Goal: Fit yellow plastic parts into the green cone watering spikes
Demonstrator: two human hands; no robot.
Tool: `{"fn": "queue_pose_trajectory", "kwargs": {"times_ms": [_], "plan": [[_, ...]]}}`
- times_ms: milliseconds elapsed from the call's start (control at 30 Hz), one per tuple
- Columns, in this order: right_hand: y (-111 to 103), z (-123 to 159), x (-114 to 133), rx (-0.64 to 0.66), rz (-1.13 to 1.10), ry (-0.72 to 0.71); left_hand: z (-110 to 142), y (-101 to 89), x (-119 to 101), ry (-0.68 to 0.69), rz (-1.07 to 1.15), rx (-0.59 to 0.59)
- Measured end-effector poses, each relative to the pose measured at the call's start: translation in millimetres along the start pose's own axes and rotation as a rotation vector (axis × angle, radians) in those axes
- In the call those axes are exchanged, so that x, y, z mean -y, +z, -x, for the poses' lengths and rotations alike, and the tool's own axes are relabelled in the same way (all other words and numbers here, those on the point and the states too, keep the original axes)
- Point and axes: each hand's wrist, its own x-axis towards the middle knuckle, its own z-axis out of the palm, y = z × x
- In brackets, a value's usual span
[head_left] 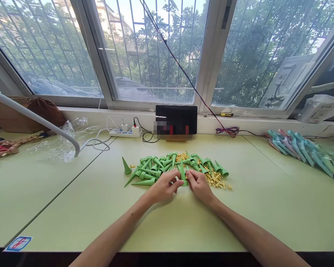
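The cones [144, 182] are plain green, the small pieces [214, 180] yellow, the tabletop [239, 218] pale yellow-green. Near left, a white card [18, 243] bears a blue border and red squiggle; far right, the long items [306, 152] are teal and pink.

Yellow-green table [94, 215]; on it green cones [144, 182], yellow bits [215, 180], power strip [125, 135].

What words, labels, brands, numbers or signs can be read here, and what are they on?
No text reads for certain.
Sticker on the table's front edge, at left: a red looping mark in a blue outline, perhaps an "8"; I cannot be sure.
Plastic bag on the sill: print too blurred.
White box outside: markings too small.
Screen: partly pixelated, nothing legible.
Green cones: no lettering visible.
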Motion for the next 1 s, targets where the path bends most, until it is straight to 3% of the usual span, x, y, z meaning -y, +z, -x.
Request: {"fn": "queue_pose_trajectory", "kwargs": {"times_ms": [267, 1000], "plan": [[-0.3, -1.5, 1.8, -0.038, 0.079, -0.045, 0.6, -0.1, 3.0, 0.028, -0.117, -0.001], [2.2, -3.5, -6.4, -0.003, -0.015, 0.059, 0.0, 0.1, 11.4, 0.188, -0.27, 0.012]]}}
